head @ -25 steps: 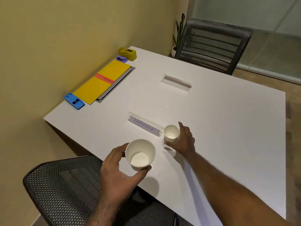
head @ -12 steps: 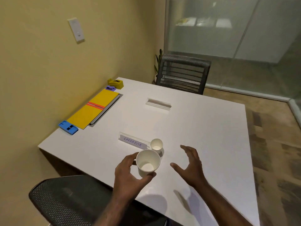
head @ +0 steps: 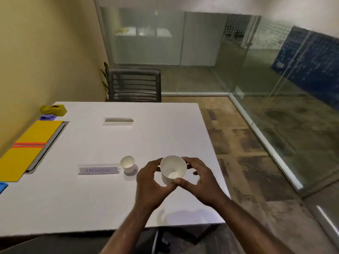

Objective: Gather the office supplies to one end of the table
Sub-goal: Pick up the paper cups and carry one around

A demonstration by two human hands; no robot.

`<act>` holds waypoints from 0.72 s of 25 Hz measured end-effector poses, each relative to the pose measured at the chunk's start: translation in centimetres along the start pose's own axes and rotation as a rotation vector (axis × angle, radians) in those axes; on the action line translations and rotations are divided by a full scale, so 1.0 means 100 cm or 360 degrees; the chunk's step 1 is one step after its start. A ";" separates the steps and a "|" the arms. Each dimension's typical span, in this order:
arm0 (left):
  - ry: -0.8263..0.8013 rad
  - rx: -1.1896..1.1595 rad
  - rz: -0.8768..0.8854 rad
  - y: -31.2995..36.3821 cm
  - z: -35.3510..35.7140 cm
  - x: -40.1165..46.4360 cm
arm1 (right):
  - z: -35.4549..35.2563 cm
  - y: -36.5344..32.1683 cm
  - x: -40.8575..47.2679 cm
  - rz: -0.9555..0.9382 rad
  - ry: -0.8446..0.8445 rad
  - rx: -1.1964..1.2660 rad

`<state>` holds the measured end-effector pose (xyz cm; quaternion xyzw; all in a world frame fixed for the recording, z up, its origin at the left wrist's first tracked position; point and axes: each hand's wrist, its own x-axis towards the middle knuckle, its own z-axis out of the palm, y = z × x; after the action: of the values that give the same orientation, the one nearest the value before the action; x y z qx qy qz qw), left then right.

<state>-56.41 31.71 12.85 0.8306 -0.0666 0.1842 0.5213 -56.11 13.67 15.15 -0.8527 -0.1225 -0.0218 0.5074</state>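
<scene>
Both hands hold a large white paper cup (head: pixel 173 169) above the near right part of the white table (head: pixel 91 202). My left hand (head: pixel 150 184) wraps its left side, and my right hand (head: pixel 200 182) cups its right side. A small white paper cup (head: pixel 127 163) stands on the table just left of them, next to a clear name plate (head: pixel 99 170) with a label. Along the left edge lie a yellow folder (head: pixel 29 147), a purple item (head: pixel 47 117), a yellow tape dispenser (head: pixel 54 110) and a blue item (head: pixel 2 186), partly cut off.
A second clear name plate (head: pixel 118 121) lies at the table's far middle. A black mesh chair (head: pixel 134 84) stands at the far side with a potted plant (head: pixel 105 77) beside it. A yellow wall runs along the left; glass partitions (head: pixel 256 88) stand behind and to the right.
My right hand has come in and closed on the large cup beside my left hand. The cup has shifted right, away from the small cup. The view has swung right and up.
</scene>
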 end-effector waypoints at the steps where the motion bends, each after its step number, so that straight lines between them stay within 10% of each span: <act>1: -0.0044 -0.0021 0.0047 0.006 0.012 0.000 | -0.007 0.002 -0.008 0.0014 0.0084 -0.0026; 18: -0.0780 -0.0135 0.0340 0.141 0.335 0.002 | -0.275 0.160 -0.107 0.0330 0.0917 -0.0039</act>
<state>-52.53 -4.45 11.77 0.8161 -0.2857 0.0287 0.5015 -60.34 -19.55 12.94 -0.8254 0.1144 -0.2125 0.5104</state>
